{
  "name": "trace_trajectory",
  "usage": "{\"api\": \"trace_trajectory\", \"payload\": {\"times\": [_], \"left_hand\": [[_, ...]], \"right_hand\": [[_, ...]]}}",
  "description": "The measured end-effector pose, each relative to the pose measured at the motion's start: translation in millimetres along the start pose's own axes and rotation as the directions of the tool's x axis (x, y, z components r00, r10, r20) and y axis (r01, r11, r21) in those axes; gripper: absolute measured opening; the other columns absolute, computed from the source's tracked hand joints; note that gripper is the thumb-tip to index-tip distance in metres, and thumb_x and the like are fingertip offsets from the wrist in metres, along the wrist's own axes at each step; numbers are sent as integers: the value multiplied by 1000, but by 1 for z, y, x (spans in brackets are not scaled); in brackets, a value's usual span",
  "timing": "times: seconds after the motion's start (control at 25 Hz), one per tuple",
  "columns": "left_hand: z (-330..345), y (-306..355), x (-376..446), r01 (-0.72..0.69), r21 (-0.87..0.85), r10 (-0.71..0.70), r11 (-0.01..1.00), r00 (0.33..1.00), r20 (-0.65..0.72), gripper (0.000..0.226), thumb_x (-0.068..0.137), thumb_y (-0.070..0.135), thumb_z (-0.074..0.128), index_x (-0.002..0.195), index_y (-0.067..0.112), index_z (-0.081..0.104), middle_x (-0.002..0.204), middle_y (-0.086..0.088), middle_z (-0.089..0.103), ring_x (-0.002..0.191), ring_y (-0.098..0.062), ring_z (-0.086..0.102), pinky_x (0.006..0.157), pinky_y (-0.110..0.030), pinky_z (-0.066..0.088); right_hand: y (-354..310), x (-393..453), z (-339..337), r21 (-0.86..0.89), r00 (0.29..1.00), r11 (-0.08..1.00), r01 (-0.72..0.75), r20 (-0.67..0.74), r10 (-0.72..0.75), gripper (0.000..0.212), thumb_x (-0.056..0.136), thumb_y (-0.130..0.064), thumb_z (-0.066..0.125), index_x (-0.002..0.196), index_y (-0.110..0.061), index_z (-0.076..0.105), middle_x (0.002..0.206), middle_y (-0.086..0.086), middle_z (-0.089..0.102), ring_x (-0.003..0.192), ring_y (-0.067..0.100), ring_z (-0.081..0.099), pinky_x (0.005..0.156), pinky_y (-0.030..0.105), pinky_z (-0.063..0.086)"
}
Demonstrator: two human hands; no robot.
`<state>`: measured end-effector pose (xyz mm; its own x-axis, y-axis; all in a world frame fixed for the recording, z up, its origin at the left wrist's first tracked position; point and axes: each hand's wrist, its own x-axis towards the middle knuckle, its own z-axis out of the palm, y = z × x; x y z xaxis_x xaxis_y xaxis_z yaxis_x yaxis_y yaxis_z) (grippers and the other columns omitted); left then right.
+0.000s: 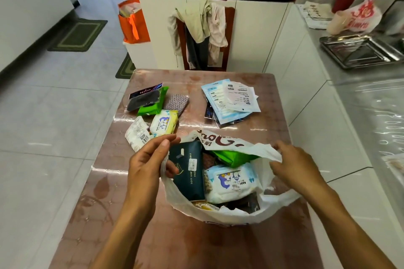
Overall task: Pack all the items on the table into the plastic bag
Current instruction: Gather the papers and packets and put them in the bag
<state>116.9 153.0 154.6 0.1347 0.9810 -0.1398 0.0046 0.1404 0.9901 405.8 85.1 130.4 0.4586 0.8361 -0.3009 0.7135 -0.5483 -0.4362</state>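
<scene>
A white plastic bag [229, 214] with red print stands open on the table's near half. Inside it lie a dark green tissue pack [189, 172], a blue-and-white baby wipes pack [231, 181] and a green pack [234, 156]. My left hand [148, 164] pinches the dark green pack's left edge at the bag's rim. My right hand [293, 164] grips the bag's right rim. On the table farther back are a yellow baby wipes pack [164, 124], a white packet [137, 133], a green pack [153, 106] under black items [144, 98], a patterned pouch [176, 102] and a pile of flat sachets [231, 100].
The pink patterned table [196, 247] has a chair draped with clothes [201, 28] behind its far edge. White cabinets and a steel counter with a metal tray [360, 52] run along the right. An orange bag [133, 22] stands at the back left; tiled floor lies to the left.
</scene>
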Motion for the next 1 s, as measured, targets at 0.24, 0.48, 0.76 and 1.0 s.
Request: {"api": "trace_trajectory", "payload": {"times": [0.24,0.48,0.76,1.0], "left_hand": [[-4,8,13,-5,293,20,956,999,-49,32,92,54,49,98,31,70,75,1,74,57,-7,66,50,-19,50],[11,18,111,-151,733,216,663,976,5,20,93,40,58,100,25,69,86,1,74,70,-3,64,53,-19,40],[59,-14,180,-226,575,124,787,969,212,15,94,35,59,108,31,65,98,18,67,84,11,60,62,-4,46],[53,-44,212,-174,563,76,808,978,193,21,92,36,58,109,28,68,102,15,69,87,6,61,68,-14,48]], "right_hand": [[-32,20,-60,226,999,973,41,19,-47,8,89,-32,60,94,-33,54,75,-3,66,55,16,64,39,29,50],[-60,93,-56,-60,952,978,200,-225,-208,30,86,-52,58,109,-32,57,96,-15,64,81,16,60,62,28,44],[-56,249,51,-196,975,957,215,100,-198,70,80,-46,68,138,-21,41,140,8,49,123,31,47,95,43,45],[-66,329,139,-291,957,955,50,288,37,131,66,-66,74,153,-18,-11,160,20,-14,144,50,-2,110,68,10]]}}
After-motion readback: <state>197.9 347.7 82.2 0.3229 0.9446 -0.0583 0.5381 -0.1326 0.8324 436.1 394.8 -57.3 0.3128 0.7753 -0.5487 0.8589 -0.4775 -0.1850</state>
